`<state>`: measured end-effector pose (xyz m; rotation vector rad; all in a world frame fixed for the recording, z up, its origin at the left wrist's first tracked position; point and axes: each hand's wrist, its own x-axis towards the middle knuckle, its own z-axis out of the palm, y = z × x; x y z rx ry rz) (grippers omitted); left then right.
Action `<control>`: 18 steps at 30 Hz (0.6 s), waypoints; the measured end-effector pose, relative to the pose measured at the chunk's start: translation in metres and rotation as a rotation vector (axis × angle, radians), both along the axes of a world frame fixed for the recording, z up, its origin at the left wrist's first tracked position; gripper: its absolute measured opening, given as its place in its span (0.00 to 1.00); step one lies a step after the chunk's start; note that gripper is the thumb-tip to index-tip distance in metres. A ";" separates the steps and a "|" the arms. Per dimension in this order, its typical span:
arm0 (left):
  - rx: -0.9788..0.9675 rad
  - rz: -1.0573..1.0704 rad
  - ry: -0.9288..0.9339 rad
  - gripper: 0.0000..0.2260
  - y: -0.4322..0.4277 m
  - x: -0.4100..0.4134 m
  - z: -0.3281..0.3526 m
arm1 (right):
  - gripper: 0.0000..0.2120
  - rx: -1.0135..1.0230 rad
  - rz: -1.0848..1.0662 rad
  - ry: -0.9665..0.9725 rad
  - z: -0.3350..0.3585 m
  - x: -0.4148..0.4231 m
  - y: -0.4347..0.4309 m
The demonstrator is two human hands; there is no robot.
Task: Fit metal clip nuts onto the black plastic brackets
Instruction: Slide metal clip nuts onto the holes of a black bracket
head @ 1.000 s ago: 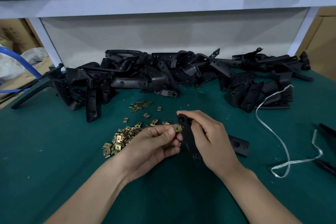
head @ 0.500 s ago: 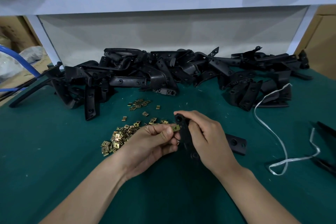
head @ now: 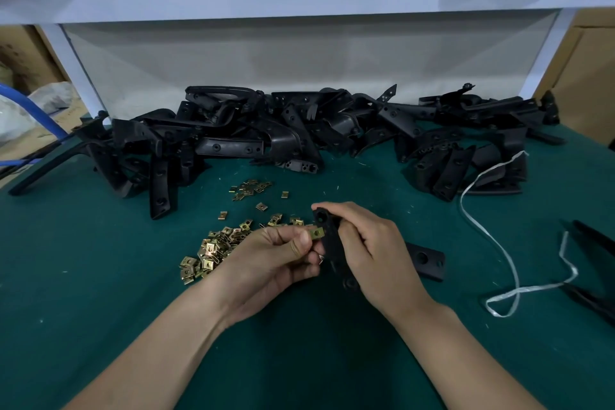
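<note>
My right hand point(head: 376, 253) grips a black plastic bracket point(head: 332, 243) that stands nearly upright above the green table, its round hole near the top. My left hand point(head: 276, 260) pinches a brass-coloured clip nut point(head: 317, 232) between thumb and forefinger and holds it against the bracket's left edge. A loose heap of several clip nuts point(head: 216, 250) lies on the table just left of my left hand, with a smaller scatter of clip nuts point(head: 249, 189) farther back. Part of the bracket is hidden behind my right fingers.
A long pile of black brackets point(head: 299, 133) runs across the back of the green table point(head: 100, 276). A single bracket point(head: 426, 260) lies flat right of my right hand. A white strap point(head: 499, 243) loops at the right, near black parts point(head: 595, 243) at the table's right edge.
Both hands have stayed together with only slight shifts. The clip nut now sits closer against the bracket's edge than a second ago.
</note>
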<state>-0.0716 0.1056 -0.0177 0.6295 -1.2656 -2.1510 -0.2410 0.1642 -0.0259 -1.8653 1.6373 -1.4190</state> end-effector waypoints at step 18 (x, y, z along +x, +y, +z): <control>-0.044 -0.031 -0.033 0.10 0.001 -0.001 0.002 | 0.18 0.019 0.000 0.038 0.000 0.002 0.001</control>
